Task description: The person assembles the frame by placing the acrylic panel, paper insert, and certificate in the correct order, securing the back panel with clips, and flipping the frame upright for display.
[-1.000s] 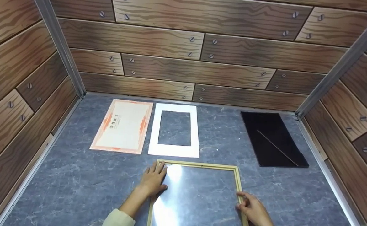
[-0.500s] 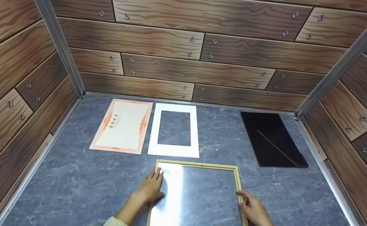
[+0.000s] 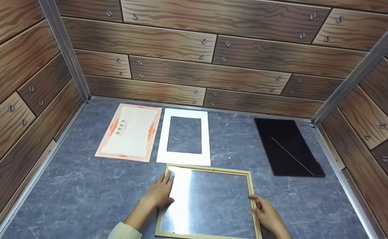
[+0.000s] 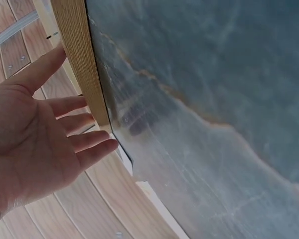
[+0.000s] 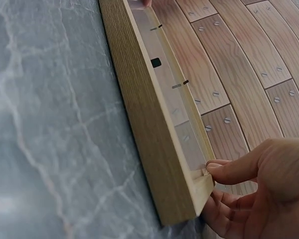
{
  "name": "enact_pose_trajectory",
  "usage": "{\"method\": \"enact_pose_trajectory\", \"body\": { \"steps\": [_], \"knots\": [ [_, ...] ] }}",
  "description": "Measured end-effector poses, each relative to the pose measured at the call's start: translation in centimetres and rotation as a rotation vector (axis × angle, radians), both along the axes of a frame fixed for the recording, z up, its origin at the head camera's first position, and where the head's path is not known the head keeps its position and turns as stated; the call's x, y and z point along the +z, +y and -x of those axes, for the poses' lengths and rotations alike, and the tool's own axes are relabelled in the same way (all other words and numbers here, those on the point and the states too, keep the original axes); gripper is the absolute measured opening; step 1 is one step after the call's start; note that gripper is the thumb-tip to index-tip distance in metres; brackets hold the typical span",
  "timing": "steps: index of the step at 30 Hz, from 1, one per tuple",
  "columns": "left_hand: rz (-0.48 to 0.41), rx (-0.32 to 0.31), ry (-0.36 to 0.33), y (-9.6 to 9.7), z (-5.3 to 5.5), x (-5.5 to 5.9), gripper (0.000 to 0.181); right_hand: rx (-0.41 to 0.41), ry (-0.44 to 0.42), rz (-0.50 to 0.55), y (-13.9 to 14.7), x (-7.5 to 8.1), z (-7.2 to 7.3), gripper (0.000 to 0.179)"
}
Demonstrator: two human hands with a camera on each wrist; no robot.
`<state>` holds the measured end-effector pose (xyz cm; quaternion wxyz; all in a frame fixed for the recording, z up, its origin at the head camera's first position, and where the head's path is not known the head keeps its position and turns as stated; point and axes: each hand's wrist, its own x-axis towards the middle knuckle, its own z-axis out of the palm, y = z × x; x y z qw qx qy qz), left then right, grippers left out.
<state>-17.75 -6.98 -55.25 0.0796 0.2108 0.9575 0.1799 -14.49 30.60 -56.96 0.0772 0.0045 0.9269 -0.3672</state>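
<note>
A gold picture frame [image 3: 210,168] lies at the front of the table in the head view, with a clear, shiny sheet [image 3: 215,202] inside its rim. My left hand [image 3: 159,193] rests on the frame's left side, its fingers extended towards the far left corner. The left wrist view shows these straight fingers [image 4: 97,154] against the wood-grained frame side [image 4: 78,47]. On the right side, my right hand [image 3: 268,214] pinches the rim. Up close in the right wrist view, the thumb [image 5: 231,172] lies inside the rim and the other fingers outside it. Small dark tabs [image 5: 157,62] show along the frame's inside.
Beyond the frame lies a white mat [image 3: 183,158] with a rectangular opening. Left of it is a certificate [image 3: 132,136] with an orange border. A black backing board [image 3: 287,149] with a thin diagonal strut lies at the right. Wood-patterned walls [image 3: 167,66] enclose the table [image 3: 81,196].
The frame has shifted forward towards the white mat, and its near edge has come into view. Both hands moved with it. Earlier, the left fingers slid back from the far left corner.
</note>
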Motion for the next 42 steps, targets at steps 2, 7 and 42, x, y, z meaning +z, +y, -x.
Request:
{"method": "enact_pose_trajectory", "body": {
  "steps": [2, 7, 42],
  "knots": [
    [0.007, -0.010, -0.021, -0.1, -0.5, 0.1, 0.079, -0.004, 0.002, 0.000, 0.0, 0.0, 0.1, 0.036],
    [0.032, -0.059, -0.116, -0.8, -2.5, 0.5, 0.089, -0.019, -0.013, 0.006, -0.1, -0.1, 0.2, 0.036],
    [-0.045, 0.028, -0.325, -2.4, -6.1, -0.2, 0.117, 0.167, 0.156, -0.102, -0.3, 5.4, 4.3, 0.029]
  ]
}}
